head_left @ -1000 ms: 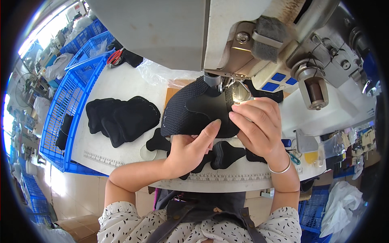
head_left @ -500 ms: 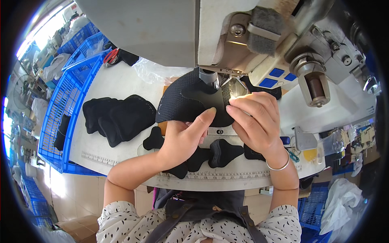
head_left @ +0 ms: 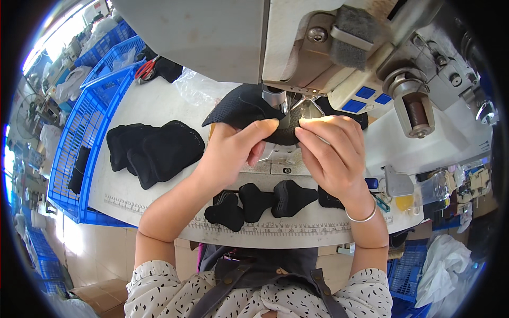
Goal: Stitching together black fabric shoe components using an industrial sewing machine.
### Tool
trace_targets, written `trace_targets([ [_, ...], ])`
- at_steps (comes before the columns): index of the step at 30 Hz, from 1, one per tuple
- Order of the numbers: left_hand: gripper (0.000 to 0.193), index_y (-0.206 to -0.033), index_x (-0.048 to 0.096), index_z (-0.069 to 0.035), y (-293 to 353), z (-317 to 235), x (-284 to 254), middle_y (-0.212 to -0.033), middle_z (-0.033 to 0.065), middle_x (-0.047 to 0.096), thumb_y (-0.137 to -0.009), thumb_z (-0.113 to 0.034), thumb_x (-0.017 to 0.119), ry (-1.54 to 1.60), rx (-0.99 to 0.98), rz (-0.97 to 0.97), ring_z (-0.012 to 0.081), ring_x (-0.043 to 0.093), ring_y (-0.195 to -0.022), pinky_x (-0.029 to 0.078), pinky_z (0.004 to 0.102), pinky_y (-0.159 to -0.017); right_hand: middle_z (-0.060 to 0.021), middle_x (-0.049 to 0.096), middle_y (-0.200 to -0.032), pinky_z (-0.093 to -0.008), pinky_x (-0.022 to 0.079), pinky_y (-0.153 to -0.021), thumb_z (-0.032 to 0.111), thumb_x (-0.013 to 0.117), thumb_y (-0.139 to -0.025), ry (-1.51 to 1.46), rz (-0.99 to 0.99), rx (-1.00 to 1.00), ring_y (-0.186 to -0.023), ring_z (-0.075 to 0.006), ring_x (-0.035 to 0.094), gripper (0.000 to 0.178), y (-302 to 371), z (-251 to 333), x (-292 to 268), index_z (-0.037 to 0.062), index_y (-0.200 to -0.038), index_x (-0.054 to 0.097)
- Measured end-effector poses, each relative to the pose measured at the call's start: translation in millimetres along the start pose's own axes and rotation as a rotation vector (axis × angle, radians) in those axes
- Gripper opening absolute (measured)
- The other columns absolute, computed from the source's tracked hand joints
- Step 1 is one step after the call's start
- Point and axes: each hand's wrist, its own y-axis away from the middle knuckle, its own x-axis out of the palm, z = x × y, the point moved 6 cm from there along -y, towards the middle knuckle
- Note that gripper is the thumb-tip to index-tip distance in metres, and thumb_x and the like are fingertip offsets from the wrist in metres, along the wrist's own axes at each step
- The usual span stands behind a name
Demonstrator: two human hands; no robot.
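A curved black mesh-fabric piece [head_left: 238, 103] lies under the presser foot of a sewing machine [head_left: 313, 69], its near edge folded up. My left hand [head_left: 230, 151] is closed on the near-left edge, thumb on top and fingers curled beneath. My right hand [head_left: 334, 153] pinches the right edge beside the lit needle area, fingertips close to the metal foot. The fabric under my fingertips is partly hidden. On the table to the left rests a pile of larger black fabric pieces [head_left: 169, 153]. Small stacks of black cut pieces [head_left: 290, 199] sit in front of the machine.
A blue plastic basket [head_left: 87, 159] borders the table's left side. Red-handled scissors [head_left: 146, 70] and clear plastic film [head_left: 199, 85] lie at the back left. A ruler strip [head_left: 254, 229] runs along the table's front edge. A thread bobbin [head_left: 415, 114] is mounted at right.
The black fabric piece has turned and shifted away from me under the foot, its near edge now lifted. My left hand has moved forward with it; my right hand stays nearly in place.
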Motion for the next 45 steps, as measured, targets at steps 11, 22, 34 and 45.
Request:
trace_targets([
  [11, 0.018, -0.066, 0.055, -0.003, -10, 6, 1, -0.051, -0.0022, 0.045, -0.082, -0.011, 0.055, 0.093, -0.005, -0.073, 0.0050, 0.040, -0.043, 0.031, 0.0210, -0.040, -0.0082, 0.059, -0.095, -0.0343, 0.043, -0.072, -0.002, 0.064, -0.062, 0.023, 0.008, 0.076, -0.084, -0.0260, 0.055, 0.033, 5, -10, 4, 0.0016, -0.094, 0.060],
  [22, 0.017, -0.074, 0.057, -0.001, -11, 9, 0, -0.051, -0.0030, 0.033, -0.084, -0.015, 0.052, 0.165, -0.078, -0.089, 0.0086, 0.035, -0.045, 0.025, 0.0237, -0.045, -0.0092, 0.058, -0.098, -0.0347, 0.041, -0.074, 0.000, 0.062, -0.064, 0.050, 0.048, 0.107, -0.085, -0.0261, 0.054, 0.033, 5, -10, 6, 0.0019, -0.098, 0.060],
  [34, 0.024, -0.067, 0.056, -0.004, -2, 5, 8, -0.055, -0.0037, 0.040, -0.085, -0.020, 0.052, -0.002, 0.054, -0.125, 0.0051, 0.034, -0.047, 0.023, 0.0213, -0.045, -0.0086, 0.059, -0.098, -0.0349, 0.041, -0.074, 0.000, 0.062, -0.062, 0.021, 0.029, 0.089, -0.086, -0.0259, 0.054, 0.034, 3, -4, 4, 0.0013, -0.096, 0.061],
  [45, 0.033, -0.103, 0.057, 0.001, -42, 0, -60, -0.085, 0.0111, 0.062, -0.072, -0.004, 0.069, -0.712, 0.580, 0.287, 0.0182, 0.060, -0.070, 0.050, 0.0270, -0.065, -0.0093, 0.059, -0.097, -0.0354, 0.042, -0.074, -0.002, 0.059, -0.063, 0.001, 0.004, 0.066, -0.086, -0.0264, 0.054, 0.034, -2, -5, 7, 0.0010, -0.097, 0.060],
])
